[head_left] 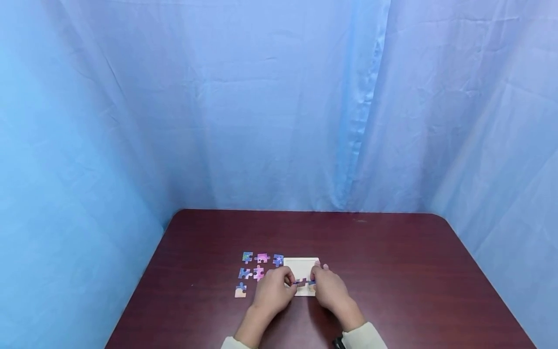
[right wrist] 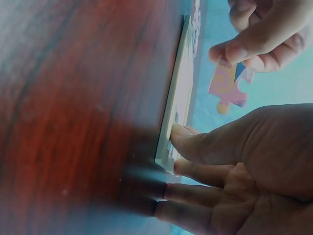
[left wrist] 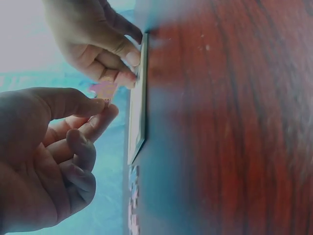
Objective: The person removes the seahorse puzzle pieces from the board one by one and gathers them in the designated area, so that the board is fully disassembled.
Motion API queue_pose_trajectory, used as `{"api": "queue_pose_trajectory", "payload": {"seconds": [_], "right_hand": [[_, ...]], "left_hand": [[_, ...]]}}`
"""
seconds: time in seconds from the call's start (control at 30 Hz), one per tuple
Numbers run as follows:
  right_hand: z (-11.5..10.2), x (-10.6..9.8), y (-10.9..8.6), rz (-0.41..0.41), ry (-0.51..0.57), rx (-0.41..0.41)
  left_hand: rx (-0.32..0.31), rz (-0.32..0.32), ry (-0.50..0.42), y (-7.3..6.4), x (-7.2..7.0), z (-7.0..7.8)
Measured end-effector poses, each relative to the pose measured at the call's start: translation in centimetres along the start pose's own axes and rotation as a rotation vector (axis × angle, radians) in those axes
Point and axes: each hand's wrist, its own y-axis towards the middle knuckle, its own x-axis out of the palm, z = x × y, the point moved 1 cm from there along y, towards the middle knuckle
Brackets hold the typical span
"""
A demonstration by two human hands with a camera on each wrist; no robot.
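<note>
A jigsaw piece (right wrist: 226, 81), pink and yellow with a dark blue corner, is pinched between the thumb and index finger of my left hand (head_left: 272, 291). It hangs just above a shallow white puzzle tray (head_left: 301, 264). At the tray's right side, my right hand (head_left: 332, 290) rests its thumb (right wrist: 188, 142) and index fingertips at the near corner, with its other fingers reaching down to the table beside the tray. A blue and beige piece (head_left: 312, 286) lies in that corner, partly covered by the right hand.
Left of the tray lie several loose jigsaw pieces, among them a pink one (head_left: 262, 258), a blue one with a star (head_left: 278, 260) and a beige and blue one (head_left: 240, 291). The dark red wooden table (head_left: 392, 261) is surrounded by blue curtains (head_left: 270, 121).
</note>
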Motion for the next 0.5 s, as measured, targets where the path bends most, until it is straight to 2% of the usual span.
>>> {"api": "queue_pose_trajectory", "payload": {"seconds": [0.2,0.5], "right_hand": [[0.0,0.0,0.0,-0.001,0.003,-0.005],[0.4,0.3,0.1,-0.003,0.001,-0.002]], "left_hand": [[-0.053,-0.049,-0.014,-0.5,-1.1,-0.2],[-0.122,0.0,0.028,-1.4,-2.5,-1.2]]}}
